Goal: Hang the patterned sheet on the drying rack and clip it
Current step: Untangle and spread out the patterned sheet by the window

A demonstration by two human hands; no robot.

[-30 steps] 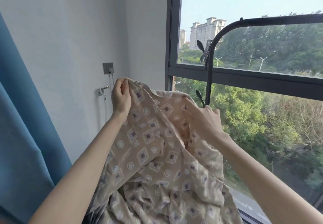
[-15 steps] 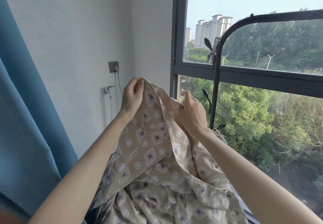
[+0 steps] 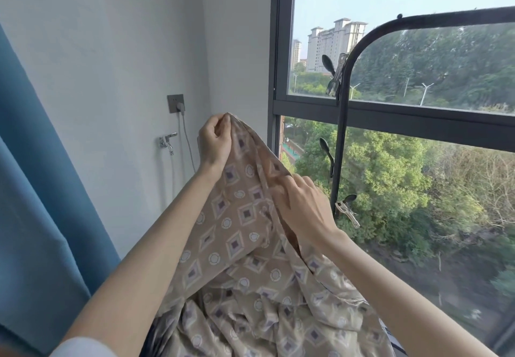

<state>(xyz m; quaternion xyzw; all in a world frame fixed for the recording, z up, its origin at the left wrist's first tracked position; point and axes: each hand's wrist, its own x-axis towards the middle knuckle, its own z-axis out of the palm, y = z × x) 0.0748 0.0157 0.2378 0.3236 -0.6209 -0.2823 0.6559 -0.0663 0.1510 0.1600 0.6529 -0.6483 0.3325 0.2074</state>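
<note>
A beige patterned sheet (image 3: 237, 245) with diamond and circle prints hangs bunched in front of me. My left hand (image 3: 214, 139) pinches its top edge and holds that corner highest. My right hand (image 3: 301, 206) grips a fold of the edge lower down and to the right. The black drying rack (image 3: 341, 122) stands just right of the sheet, its curved bar running along the top right. Metal clips are fastened to the rack post: an upper clip (image 3: 334, 76), a middle clip (image 3: 326, 151) and a lower clip (image 3: 347, 209).
A large window (image 3: 404, 116) with a dark frame fills the right side. A white wall carries a socket with a plug (image 3: 176, 103) and a tap (image 3: 167, 140). A blue curtain (image 3: 41, 203) hangs at the left.
My left hand has stayed on the top edge. My right hand has slid down the sheet's edge, away from the left hand, and the fabric between them is drawn tighter.
</note>
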